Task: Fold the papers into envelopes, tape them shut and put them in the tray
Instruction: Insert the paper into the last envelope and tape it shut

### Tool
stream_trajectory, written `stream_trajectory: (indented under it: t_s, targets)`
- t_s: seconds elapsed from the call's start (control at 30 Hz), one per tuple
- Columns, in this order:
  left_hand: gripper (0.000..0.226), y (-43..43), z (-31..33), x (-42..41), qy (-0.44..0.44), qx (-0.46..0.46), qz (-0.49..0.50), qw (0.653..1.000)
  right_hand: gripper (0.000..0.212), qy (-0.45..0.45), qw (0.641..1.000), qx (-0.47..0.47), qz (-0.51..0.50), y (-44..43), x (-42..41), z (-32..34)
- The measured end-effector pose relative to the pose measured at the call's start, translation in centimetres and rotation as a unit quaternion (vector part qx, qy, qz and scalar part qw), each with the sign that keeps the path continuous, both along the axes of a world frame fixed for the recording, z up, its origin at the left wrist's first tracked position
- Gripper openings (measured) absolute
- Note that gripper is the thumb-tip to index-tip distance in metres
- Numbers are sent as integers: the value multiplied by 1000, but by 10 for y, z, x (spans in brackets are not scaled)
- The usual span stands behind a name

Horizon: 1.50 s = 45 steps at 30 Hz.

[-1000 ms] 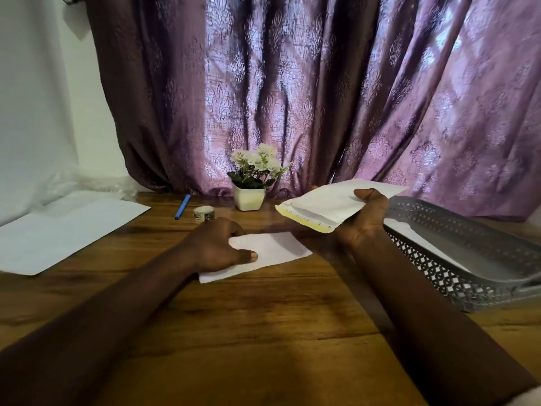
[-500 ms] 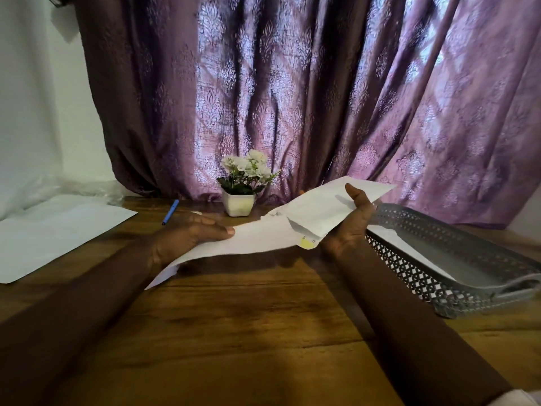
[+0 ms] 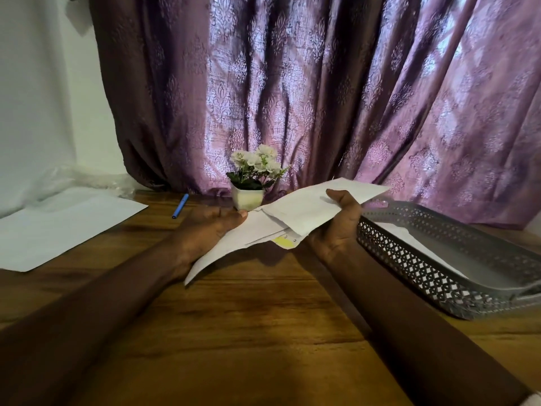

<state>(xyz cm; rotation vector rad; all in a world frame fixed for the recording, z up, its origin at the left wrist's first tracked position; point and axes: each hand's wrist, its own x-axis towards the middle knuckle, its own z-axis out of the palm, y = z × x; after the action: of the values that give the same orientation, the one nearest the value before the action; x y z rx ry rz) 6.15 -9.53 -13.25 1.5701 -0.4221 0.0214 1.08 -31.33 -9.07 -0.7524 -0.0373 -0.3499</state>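
Purple curtain (image 3: 322, 92) hangs behind a wooden table (image 3: 248, 332); a flower pot (image 3: 247, 197) and a blue pen (image 3: 180, 210) stand near its foot, and a flat sheet (image 3: 58, 227) lies far left; the right hand (image 3: 336, 227) grips an envelope (image 3: 316, 209) above the table, thumb on top; the left hand (image 3: 205, 230) holds a folded paper (image 3: 234, 247), whose far end sits in the envelope's mouth beside a yellow strip (image 3: 285, 242); the metal tray (image 3: 439, 259) sits just right, a white sheet inside.
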Motion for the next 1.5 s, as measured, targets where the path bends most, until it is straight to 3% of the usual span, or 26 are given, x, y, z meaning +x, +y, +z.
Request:
stream_trajectory:
  t_s: [0.1, 0.17, 0.23, 0.3, 0.33, 0.43, 0.5, 0.73, 0.93, 1.13, 1.27, 1.4, 1.5]
  targets:
    - [31, -12, 8, -14, -66, 81, 150, 983, 28, 25, 999, -4, 27, 13, 1, -10]
    - [36, -11, 14, -21, -64, 84, 99, 990, 30, 32, 999, -6, 36, 16, 2, -14]
    - [56, 0, 20, -23, -81, 179, 23, 980, 28, 30, 999, -8, 32, 14, 2, -11]
    - [73, 12, 24, -22, -123, 278, 12, 953, 23, 31, 1000, 3, 0, 5, 2, -3]
    - [76, 15, 25, -22, -125, 285, 16, 950, 23, 29, 999, 13, -16, -1, 2, 1]
    - [45, 13, 27, -23, -5, 119, -27, 993, 25, 26, 998, 33, -54, -17, 2, 11]
    - [30, 11, 26, -23, 67, 19, -60, 996, 28, 22, 996, 51, -74, -25, 3, 14]
    - [52, -2, 20, -34, 83, -85, -41, 992, 20, 41, 998, 23, -34, 1, 2, -3]
    - [47, -4, 19, -27, 72, -82, 21, 994, 19, 13, 1000, -1, -9, 14, 4, -7]
    - [76, 0, 22, -32, 122, -17, -83, 989, 26, -16, 999, -31, -18, 7, 1, 4]
    - [69, -4, 19, -34, 92, -23, -55, 994, 25, -32, 998, -53, 14, 11, -3, 1]
    - [59, -7, 19, -31, 66, -65, 8, 996, 44, -50, 996, -62, 43, 12, -4, 2]
    - [55, -8, 17, -29, 70, -37, 39, 996, 40, -34, 992, -80, 87, 18, -6, -6]
